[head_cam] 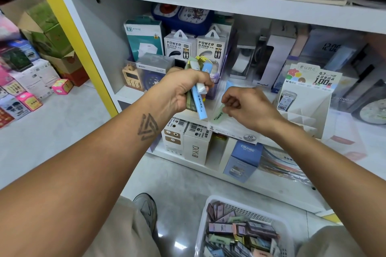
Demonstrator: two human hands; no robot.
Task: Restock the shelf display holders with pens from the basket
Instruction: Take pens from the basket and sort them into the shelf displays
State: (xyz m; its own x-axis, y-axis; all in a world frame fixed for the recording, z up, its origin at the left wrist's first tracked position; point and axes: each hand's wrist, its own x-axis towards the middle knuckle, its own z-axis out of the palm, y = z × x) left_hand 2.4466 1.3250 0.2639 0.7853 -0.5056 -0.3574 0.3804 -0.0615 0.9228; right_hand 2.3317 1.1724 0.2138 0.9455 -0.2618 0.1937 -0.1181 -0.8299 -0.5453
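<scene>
My left hand grips a bundle of pastel pen packs, blue, green and yellow, held upright in front of the middle shelf. My right hand pinches a single pale green pack and holds it low over a clear display holder on the shelf edge. A white paper display holder with stepped compartments stands just right of that hand. On the floor at bottom right sits a white basket filled with several more packs in pink, green and blue.
Power bank boxes, clocks and tape dispensers crowd the back of the shelf. Boxes fill the lower shelf. A yellow shelf frame runs down the left, with stacked cartons on the floor beyond it. My shoe is beside the basket.
</scene>
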